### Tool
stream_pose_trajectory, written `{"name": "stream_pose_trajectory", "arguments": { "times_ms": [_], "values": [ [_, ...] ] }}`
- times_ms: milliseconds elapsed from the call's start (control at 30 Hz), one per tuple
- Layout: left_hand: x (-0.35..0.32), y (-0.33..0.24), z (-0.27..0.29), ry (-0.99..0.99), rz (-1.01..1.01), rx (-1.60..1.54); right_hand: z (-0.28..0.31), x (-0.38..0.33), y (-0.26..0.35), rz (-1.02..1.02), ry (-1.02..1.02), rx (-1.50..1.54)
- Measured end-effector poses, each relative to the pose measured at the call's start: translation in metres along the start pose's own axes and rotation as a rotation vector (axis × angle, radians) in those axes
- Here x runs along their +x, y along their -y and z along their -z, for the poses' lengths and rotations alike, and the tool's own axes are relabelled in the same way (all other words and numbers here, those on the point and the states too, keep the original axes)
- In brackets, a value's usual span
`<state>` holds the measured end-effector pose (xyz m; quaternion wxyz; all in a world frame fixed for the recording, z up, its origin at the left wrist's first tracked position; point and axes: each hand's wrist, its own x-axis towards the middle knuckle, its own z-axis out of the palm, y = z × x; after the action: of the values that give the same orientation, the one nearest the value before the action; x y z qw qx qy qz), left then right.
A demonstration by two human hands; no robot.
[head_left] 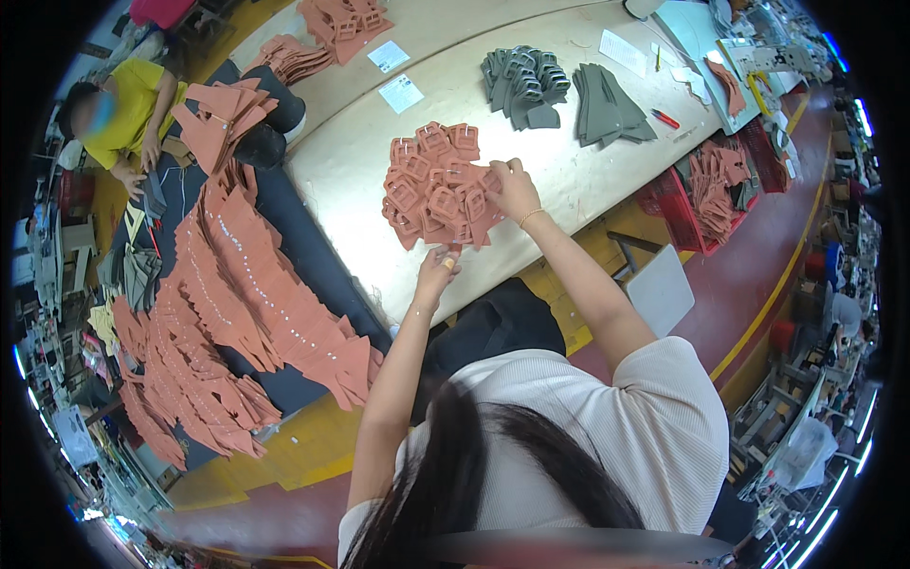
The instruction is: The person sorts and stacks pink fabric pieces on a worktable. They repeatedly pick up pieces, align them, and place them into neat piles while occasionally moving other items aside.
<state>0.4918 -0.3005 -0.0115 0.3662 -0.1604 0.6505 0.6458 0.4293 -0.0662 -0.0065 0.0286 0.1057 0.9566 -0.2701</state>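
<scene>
On the pale table in front of me is a heap of salmon-coloured fabric tabs (438, 194), many with a covered square buckle of the same colour. At the heap's right side my right hand (515, 192) is closed, thumb and fingers pinching the edge of one tab. My left hand (437, 273) is at the heap's near edge, its fingers curled together below the tabs. What lies between those fingers is too small to make out.
Grey fabric tabs with buckles (524, 83), flat grey pieces (607, 106) and a red pen (665, 119) lie on the table (351, 190). A red crate (669, 211) stands right. Layered salmon pieces (275, 284) cover a dark surface left, near a person in yellow (133, 104).
</scene>
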Motion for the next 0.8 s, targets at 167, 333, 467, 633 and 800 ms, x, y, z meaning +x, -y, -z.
{"name": "stream_pose_trajectory", "arguments": {
  "times_ms": [167,333,467,633,800],
  "values": [
    [0.016,-0.006,-0.026,0.020,0.072,0.072,0.010,-0.011,-0.016,0.075,0.083,0.078],
    [0.025,-0.002,-0.031,-0.085,0.074,-0.013,0.029,-0.033,-0.040,0.042,0.379,0.361],
    [0.013,0.012,-0.002,-0.140,-0.156,-0.170,0.037,-0.043,-0.043,0.140,0.387,0.478],
    [-0.021,0.035,0.043,-0.277,-0.105,-0.224,0.067,-0.041,-0.034,0.211,0.459,0.462],
    [-0.046,0.055,0.057,-0.310,0.028,-0.271,0.116,-0.039,-0.034,0.112,0.432,0.355]
  ]
}}
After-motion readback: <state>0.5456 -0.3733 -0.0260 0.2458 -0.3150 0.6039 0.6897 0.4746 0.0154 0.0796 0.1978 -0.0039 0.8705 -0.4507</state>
